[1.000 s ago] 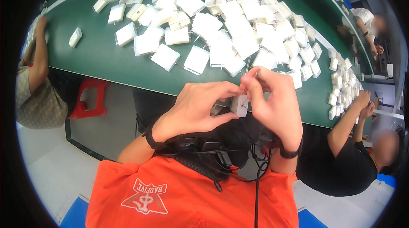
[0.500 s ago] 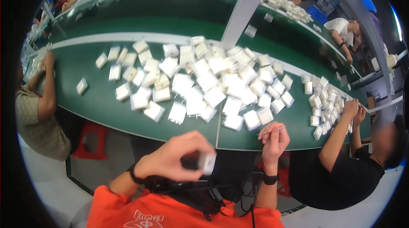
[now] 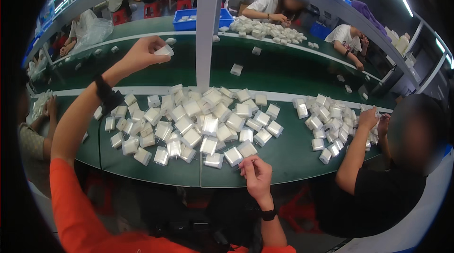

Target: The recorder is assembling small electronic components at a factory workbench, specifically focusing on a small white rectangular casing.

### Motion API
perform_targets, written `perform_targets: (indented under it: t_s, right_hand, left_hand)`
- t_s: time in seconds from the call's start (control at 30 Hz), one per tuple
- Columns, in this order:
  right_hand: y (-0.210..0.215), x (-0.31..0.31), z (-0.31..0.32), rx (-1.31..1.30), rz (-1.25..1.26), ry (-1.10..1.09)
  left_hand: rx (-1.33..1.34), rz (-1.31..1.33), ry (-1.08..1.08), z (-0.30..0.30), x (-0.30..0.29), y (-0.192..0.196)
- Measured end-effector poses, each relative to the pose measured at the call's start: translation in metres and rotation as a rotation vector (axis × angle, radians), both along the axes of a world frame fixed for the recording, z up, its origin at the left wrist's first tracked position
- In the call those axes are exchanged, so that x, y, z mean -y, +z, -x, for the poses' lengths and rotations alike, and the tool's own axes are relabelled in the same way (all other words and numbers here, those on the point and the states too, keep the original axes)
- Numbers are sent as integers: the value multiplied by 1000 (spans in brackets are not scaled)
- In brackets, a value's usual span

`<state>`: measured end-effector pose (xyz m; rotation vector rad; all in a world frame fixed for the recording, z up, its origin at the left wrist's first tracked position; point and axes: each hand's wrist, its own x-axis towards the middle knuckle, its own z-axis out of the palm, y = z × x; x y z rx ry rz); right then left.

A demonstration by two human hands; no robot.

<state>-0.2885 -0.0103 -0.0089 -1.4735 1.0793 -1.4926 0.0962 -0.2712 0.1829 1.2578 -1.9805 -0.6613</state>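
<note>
My left hand (image 3: 145, 53) is stretched out over the far green belt, its fingers pinching a white boxy charger (image 3: 164, 51). My right hand (image 3: 257, 177) is closed at the near edge of the bench, fingertips together on a thin metal rod that hardly shows now. Just beyond it lies a broad heap of white chargers (image 3: 191, 137), many in clear film and some showing metal prongs. The closest charger (image 3: 246, 148) to my right fingers sits at the heap's near rim.
A grey post (image 3: 209, 30) rises between bench and belt. Chargers such as one (image 3: 236, 69) lie spaced along the belt. A co-worker in black (image 3: 378, 187) handles a second heap (image 3: 326, 120) at right. Others sit across the belt, near a blue bin (image 3: 182, 20).
My left hand has swung from near my chest up and away over the belt, still holding the charger. My right hand has shifted left and down in the picture. The view has tilted upward.
</note>
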Motion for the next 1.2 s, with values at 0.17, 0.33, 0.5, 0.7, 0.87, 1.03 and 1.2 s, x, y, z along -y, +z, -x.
perform_targets:
  t_s: [0.17,0.33,0.5,0.7,0.87,1.03,1.2]
  right_hand:
    - [2,0,5,10,-51,-12]
    - [54,11,43,-275,185,-24]
    - [112,125,88,-178,-53,90]
    - [96,309,106,-674,-286,-163]
    - [40,381,73,-967,-462,-339]
    - [40,376,59,-1006,-471,-478]
    - [62,352,62,-929,-450,-458]
  left_hand:
    - [147,-30,128,-5,107,-87]
    - [250,97,145,-27,156,-152]
    - [289,93,179,-58,149,-157]
    - [207,72,38,-50,53,-87]
    - [261,90,-91,-70,-73,-23]
    - [241,146,-80,-83,-149,-9]
    - [179,140,-100,-72,-203,-10]
